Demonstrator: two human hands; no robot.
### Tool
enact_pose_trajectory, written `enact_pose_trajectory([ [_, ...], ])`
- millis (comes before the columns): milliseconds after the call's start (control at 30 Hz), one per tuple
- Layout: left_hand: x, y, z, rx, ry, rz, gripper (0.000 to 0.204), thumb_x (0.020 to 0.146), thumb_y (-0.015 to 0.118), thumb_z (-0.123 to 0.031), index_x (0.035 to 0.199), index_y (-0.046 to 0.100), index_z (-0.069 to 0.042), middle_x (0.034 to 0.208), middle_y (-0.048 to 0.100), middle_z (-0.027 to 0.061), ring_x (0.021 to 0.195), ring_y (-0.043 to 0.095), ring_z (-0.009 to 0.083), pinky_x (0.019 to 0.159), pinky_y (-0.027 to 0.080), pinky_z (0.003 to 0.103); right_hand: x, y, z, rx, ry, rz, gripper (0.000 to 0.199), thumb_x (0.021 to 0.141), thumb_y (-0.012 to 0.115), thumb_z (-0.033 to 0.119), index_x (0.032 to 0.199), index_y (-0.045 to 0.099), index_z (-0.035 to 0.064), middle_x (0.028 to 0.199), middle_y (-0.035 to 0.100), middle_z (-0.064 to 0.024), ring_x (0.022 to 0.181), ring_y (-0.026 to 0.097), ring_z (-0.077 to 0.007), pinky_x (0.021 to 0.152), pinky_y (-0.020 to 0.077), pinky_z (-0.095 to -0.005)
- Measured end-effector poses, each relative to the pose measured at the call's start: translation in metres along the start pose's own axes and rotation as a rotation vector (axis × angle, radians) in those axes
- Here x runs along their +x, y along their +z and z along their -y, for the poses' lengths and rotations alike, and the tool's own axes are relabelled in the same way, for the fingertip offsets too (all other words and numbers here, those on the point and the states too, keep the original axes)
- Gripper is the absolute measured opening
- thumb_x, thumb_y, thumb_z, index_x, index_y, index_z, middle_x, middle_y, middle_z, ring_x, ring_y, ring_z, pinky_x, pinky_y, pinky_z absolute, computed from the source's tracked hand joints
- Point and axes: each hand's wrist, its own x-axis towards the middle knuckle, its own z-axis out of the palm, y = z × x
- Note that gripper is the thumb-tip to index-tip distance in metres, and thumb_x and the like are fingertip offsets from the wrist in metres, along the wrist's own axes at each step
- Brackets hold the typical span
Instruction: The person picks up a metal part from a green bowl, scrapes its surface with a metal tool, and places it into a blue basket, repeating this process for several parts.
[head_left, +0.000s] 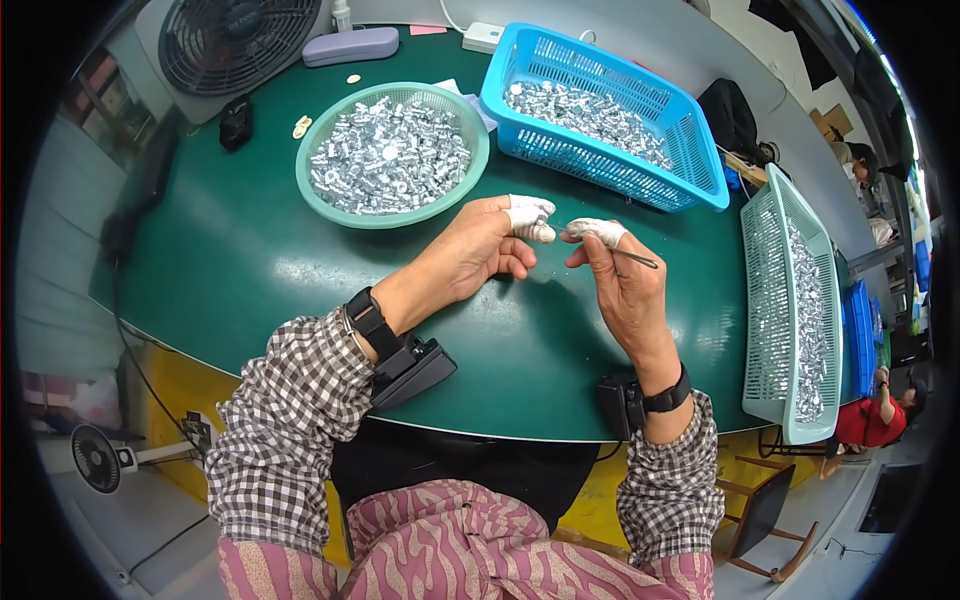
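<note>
- The left hand was raised above the green bench, its taped fingertips pinched on a small metal piece. I think the tape was there to keep the fingers from getting sore.
- The right hand was just beside it, at about 3 o'clock. Its grip was pressed together on a thin metal pick, with the point aimed at the small piece.
- Both hands were close together, likely so the pick could reach the piece.
- The round green basket of shiny metal bits sat at 11 o'clock from the hands, near enough to grab from.
- The blue basket sat at 1 o'clock and also held bits.
- A pale green tray lay at 3 o'clock, well apart.
- A fan stood at the far edge, at 10 o'clock.
</note>
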Motion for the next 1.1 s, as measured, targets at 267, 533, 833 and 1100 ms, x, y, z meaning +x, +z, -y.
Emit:
enact_pose_trajectory([
  [267, -0.001, 0.004, 0.003, 0.006, -0.011, -0.005, 0.023, 0.091, 0.054, -0.017, 0.107, 0.053, -0.001, 0.086, 0.060, 0.0063, 0.058, 0.058, 0.0100, 0.049, 0.050, 0.022, 0.000, 0.006, -0.009, -0.092, -0.079, 0.006, 0.010, 0.089, 0.054, 0.001, 0.097, 0.058, -0.0034, 0.086, 0.064, -0.0114, 0.065, 0.063, -0.0166, 0.056, 0.0498, -0.0253],
  [533, -0.002, 0.007, 0.001, -0.001, 0.004, 0.000, 0.020, 0.092, 0.053, -0.018, 0.105, 0.053, -0.003, 0.085, 0.059, 0.0047, 0.056, 0.057, 0.0083, 0.045, 0.047, 0.021, 0.001, 0.007, -0.005, -0.141, -0.166, -0.002, 0.009, 0.087, 0.055, -0.002, 0.096, 0.056, -0.0039, 0.085, 0.063, -0.0120, 0.064, 0.064, -0.0178, 0.054, 0.0501, -0.0261],
  [833, -0.003, 0.014, -0.001, 0.145, 0.017, -0.022, 0.019, 0.093, 0.052, -0.018, 0.102, 0.055, -0.002, 0.082, 0.056, 0.0034, 0.054, 0.055, 0.0068, 0.041, 0.045, 0.019, 0.000, 0.004, -0.004, 0.098, 0.089, 0.029, 0.015, 0.094, 0.049, 0.007, 0.097, 0.058, -0.0042, 0.087, 0.065, -0.0106, 0.067, 0.064, -0.0157, 0.060, 0.0524, -0.0254],
  [1100, -0.003, 0.008, -0.001, 0.202, 0.026, 0.011, 0.021, 0.093, 0.052, -0.020, 0.099, 0.057, -0.001, 0.081, 0.055, 0.0028, 0.053, 0.054, 0.0063, 0.040, 0.044, 0.019, 0.000, 0.005, -0.002, 0.034, 0.047, 0.018, 0.019, 0.095, 0.047, 0.010, 0.096, 0.060, -0.0039, 0.085, 0.066, -0.0094, 0.069, 0.065, -0.0145, 0.062, 0.0524, -0.0253],
])
